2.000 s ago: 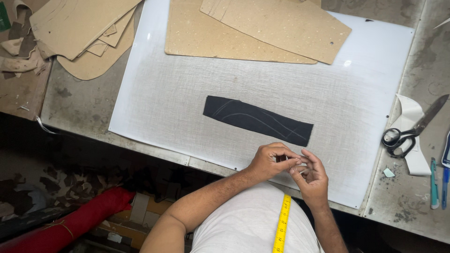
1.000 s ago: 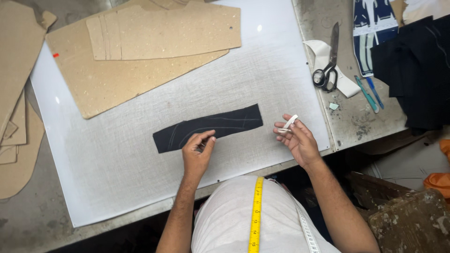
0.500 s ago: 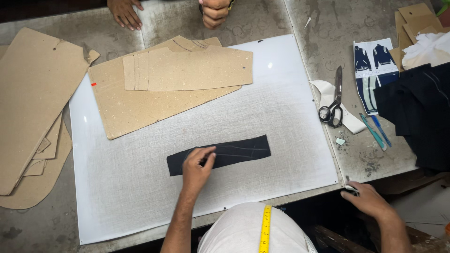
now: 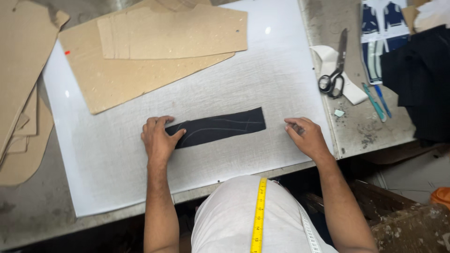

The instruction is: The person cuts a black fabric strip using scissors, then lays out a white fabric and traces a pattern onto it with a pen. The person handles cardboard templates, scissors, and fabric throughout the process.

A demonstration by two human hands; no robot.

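Chalk-marked black fabric strip point(image 4: 220, 129) lies flat under left hand point(image 4: 158, 140).

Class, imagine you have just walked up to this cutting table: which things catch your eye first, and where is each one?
A dark fabric strip with faint chalk lines lies mid-table on a white interlining sheet. The left hand presses flat on the strip's left end, while the right hand rests on the sheet just beyond its right end. Cardboard patterns fill the upper left, and black scissors lie to the right.
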